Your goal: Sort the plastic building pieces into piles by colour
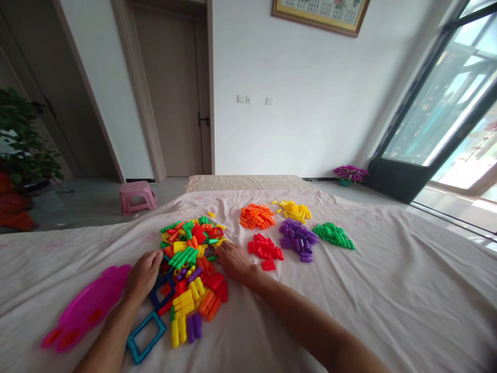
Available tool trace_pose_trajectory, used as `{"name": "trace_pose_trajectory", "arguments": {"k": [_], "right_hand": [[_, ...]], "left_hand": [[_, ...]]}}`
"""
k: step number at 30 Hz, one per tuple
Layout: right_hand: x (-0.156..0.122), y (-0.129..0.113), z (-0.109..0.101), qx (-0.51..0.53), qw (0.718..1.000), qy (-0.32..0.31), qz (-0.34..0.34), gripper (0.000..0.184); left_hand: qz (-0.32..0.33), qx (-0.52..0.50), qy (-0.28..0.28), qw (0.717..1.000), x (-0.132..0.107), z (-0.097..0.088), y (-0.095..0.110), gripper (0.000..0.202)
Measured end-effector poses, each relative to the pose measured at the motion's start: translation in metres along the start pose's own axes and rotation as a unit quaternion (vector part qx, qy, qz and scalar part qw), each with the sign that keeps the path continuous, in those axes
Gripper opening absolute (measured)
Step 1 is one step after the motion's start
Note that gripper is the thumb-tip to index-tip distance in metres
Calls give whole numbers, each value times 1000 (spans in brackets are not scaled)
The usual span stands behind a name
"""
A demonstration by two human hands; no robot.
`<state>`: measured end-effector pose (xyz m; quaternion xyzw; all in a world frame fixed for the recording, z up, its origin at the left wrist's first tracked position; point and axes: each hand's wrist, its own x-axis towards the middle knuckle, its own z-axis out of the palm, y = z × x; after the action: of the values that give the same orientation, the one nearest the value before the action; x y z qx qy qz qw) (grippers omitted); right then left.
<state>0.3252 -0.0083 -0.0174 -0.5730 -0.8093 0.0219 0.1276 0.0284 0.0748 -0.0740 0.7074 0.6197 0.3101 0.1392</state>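
A mixed pile of colourful plastic building pieces [184, 256] lies in front of me on the cloth. My left hand [145, 272] is at the pile's left edge, fingers curled in beside a dark blue square frame [162, 291]; what they hold, if anything, is hidden. At the right edge, my right hand [235, 260] reaches in with bent fingers close together, near a yellow piece [220, 242]. Its fingertips are partly hidden among the pieces. Connected yellow tubes [183, 304] and a teal rectangular frame [146, 336] lie at the near side.
Right of the pile are single-colour heaps: orange [257, 216], yellow [295, 211], red [265, 247], purple [298, 238] and green [334, 234]. A pink tray [91, 300] lies left on the pale cloth [388, 290]. A pink stool [137, 197] stands on the floor beyond.
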Motion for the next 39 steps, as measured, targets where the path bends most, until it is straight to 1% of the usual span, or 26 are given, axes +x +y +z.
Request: {"name": "trace_pose_trajectory", "arguments": {"k": [2,5,7,9,11,13,15,16,19,21,23,25,27,28,29,31,33,35,37,39], "right_hand": [[-6,4,-2,26,999,10,21,17],[-18,13,-10,95,993,40,55,14],[-29,25,-19,135,985,78,68,13],[-42,43,-29,152,975,137,83,14],[-58,71,-39,149,961,207,111,17],[-76,107,-49,132,941,268,157,20],[-99,149,-58,95,918,315,220,21],[-111,171,-62,80,901,334,264,23],[-148,230,-75,44,863,344,369,25],[-171,262,-83,8,833,345,432,25],[-189,285,-89,-19,804,337,489,28],[-199,298,-91,-32,782,333,526,31],[-200,300,-90,-32,770,344,536,32],[-197,297,-89,-27,771,355,529,31],[-191,291,-86,-18,776,366,514,30],[-172,273,-79,16,798,386,462,29],[-145,247,-71,65,830,395,388,28],[-115,213,-63,116,864,381,308,27],[-86,174,-54,154,898,344,227,25],[-60,133,-46,177,924,298,161,22]], "left_hand": [[1,1,-2,1000,0,0,0,45],[2,2,-4,1000,1,0,-1,45],[1,3,-3,1000,1,0,-2,44],[0,3,-3,1000,1,1,-3,43],[1,2,-4,1000,1,1,-5,42],[1,-1,-7,1000,2,2,-7,43],[1,-3,-9,1000,4,3,-10,45],[0,-3,-10,1000,4,4,-12,45],[1,-4,-14,1000,7,6,-17,45],[1,-3,-19,1000,8,7,-19,46],[-1,-3,-26,1000,8,8,-20,47],[-9,-2,-31,999,9,8,-20,47],[-13,-4,-30,999,9,9,-20,47],[-13,-5,-27,1000,9,10,-20,47],[-12,-6,-25,1000,10,10,-19,47],[-10,-7,-21,1000,9,10,-18,48],[-10,-5,-21,1000,8,8,-17,48],[-9,-2,-20,1000,7,7,-14,48],[-7,0,-19,1000,5,6,-12,48],[-5,2,-16,1000,4,4,-9,48]]}}
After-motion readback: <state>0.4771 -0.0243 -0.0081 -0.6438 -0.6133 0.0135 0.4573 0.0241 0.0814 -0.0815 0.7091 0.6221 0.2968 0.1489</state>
